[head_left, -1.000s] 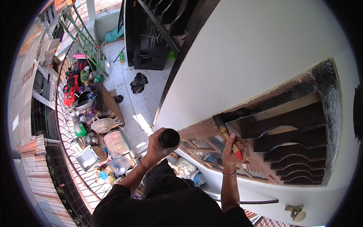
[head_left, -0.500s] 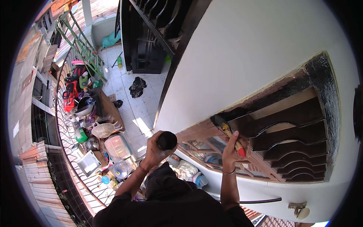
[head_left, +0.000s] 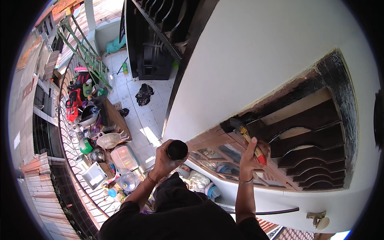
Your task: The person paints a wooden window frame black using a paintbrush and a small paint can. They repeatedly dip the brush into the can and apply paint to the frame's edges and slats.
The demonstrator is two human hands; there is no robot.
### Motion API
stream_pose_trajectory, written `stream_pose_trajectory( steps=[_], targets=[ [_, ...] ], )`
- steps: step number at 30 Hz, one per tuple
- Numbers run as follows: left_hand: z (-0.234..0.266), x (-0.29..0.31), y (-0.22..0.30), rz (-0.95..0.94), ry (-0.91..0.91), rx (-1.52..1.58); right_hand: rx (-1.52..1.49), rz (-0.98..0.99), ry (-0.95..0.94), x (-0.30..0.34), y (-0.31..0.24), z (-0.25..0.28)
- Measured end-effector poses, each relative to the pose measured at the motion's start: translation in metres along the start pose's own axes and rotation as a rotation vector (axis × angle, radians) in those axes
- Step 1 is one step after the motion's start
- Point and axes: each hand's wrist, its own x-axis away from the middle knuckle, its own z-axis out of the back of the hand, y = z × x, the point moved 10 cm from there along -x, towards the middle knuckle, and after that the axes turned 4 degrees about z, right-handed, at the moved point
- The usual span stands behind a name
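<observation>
My left hand (head_left: pixel 165 160) is wrapped round a dark cup (head_left: pixel 177 150) whose black inside faces up. In my right hand (head_left: pixel 254 157) is a paintbrush (head_left: pixel 248 138) with a yellowish, red-tipped handle, held between thumb and fingers. Its dark bristles lie against the wooden window frame (head_left: pixel 280 104), by a corner coated black. Part of that frame is wet-looking black; other stretches are bare brown or patchy. Dark wavy slats (head_left: pixel 308 140) fill the opening to the right of the brush. Below the brush runs a brown lattice of glass panes (head_left: pixel 228 160).
A white wall (head_left: pixel 248 60) surrounds the window. To the left, a heap of household goods, with a clear plastic box (head_left: pixel 125 157) and pan (head_left: pixel 89 116), lines the curved railing (head_left: pixel 62 132). A green ladder (head_left: pixel 86 52) leans behind it. A black plastic bag (head_left: pixel 144 95) lies on the tiles.
My right hand and the brush have shifted slightly right, the bristles still at the frame. My left hand keeps the cup in nearly the same place.
</observation>
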Motion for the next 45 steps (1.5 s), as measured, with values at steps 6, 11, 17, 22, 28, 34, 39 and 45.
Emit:
stream_pose_trajectory(
  steps=[6, 11, 17, 22, 28, 34, 39, 45],
  targets=[
    [0.006, -0.001, 0.002, -0.039, 0.024, -0.040, -0.322, -0.348, 0.228, 0.018, 0.011, 0.023],
    [0.006, 0.001, -0.003, 0.008, 0.026, 0.022, -0.344, -0.447, -0.086, 0.025, 0.011, 0.007],
    [0.012, -0.001, 0.001, -0.016, 0.040, 0.001, -0.412, -0.415, -0.163, 0.016, 0.003, 0.014],
    [0.004, -0.003, 0.005, -0.013, -0.003, 0.003, -0.244, -0.254, -0.304, 0.018, 0.004, 0.009],
    [-0.002, -0.004, 0.003, -0.017, -0.029, 0.000, -0.149, -0.100, -0.298, 0.015, -0.001, -0.003],
    [0.003, -0.004, 0.006, -0.040, -0.015, -0.034, -0.091, -0.069, -0.280, 0.011, 0.000, -0.008],
    [0.006, -0.003, 0.001, -0.021, -0.006, -0.024, -0.089, -0.045, -0.222, 0.005, -0.003, -0.007],
    [0.008, -0.003, -0.002, -0.001, 0.004, 0.016, -0.099, -0.038, -0.180, 0.005, 0.000, -0.002]
  ],
)
